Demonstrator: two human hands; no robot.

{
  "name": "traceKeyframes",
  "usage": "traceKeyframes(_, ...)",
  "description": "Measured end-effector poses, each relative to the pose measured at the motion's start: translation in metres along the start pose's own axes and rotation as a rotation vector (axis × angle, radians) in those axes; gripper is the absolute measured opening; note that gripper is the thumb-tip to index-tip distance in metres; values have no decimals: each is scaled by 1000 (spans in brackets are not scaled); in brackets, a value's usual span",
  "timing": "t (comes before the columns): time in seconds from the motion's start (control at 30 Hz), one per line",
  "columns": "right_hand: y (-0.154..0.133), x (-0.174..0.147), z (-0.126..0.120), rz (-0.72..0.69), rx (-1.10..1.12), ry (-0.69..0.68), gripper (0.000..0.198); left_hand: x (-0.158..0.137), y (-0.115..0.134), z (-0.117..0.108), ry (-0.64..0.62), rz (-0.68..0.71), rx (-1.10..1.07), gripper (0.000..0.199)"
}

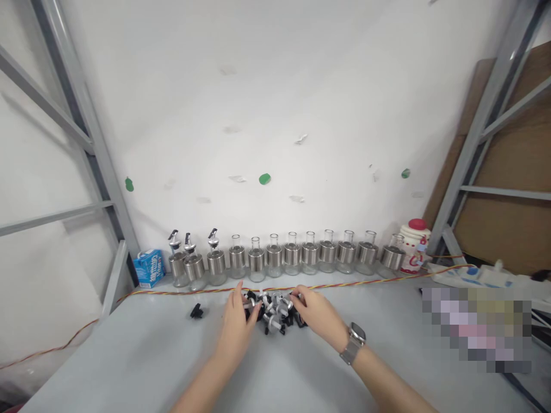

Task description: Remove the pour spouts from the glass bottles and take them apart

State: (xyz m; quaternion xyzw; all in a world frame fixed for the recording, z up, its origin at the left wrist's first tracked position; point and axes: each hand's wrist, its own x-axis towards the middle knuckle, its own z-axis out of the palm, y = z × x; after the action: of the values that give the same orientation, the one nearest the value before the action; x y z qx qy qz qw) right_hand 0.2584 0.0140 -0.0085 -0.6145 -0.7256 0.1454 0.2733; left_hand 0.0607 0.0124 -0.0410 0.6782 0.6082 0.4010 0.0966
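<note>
Both hands are at a loose pile of silver and black pourer spouts (274,321) on the grey table. My left hand (235,324) is at the pile's left side, its index finger raised, with a silver-and-black pourer spout (251,304) between thumb and fingers. My right hand (316,312), with a watch on the wrist, reaches in from the right. Its thumb and fingertips are pinched together at the pile's edge, and what they hold is too small to make out. A separate black part (197,311) lies left of my left hand.
Glass bottles with metal sleeves (256,258) stand in a row by the wall; the three leftmost carry pourers. A blue carton (148,268) stands at left, a red-lidded white container (415,246) at right. A twisted red-yellow wire (336,285) crosses in front of the bottles.
</note>
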Motion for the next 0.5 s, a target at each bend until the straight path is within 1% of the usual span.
traceKeyframes(0.13, -3, -2, 1, -6, -19, 6, 21, -2, 3, -7, 66, 20, -15, 50)
traceKeyframes(0.2, -3, -2, 1, -9, -12, 7, 19, 2, 1, -11, 123, 35, -45, 47)
traceKeyframes(0.27, -3, -3, 2, -16, 2, 17, 18, 13, -4, -15, 204, 35, -106, 47)
traceKeyframes(0.33, -1, -3, 3, -27, 15, 34, 20, 33, -13, -22, 299, -11, -213, 49)
traceKeyframes(0.5, 0, -4, 9, -60, 26, 40, 23, 103, -32, -40, 373, -89, -294, 49)
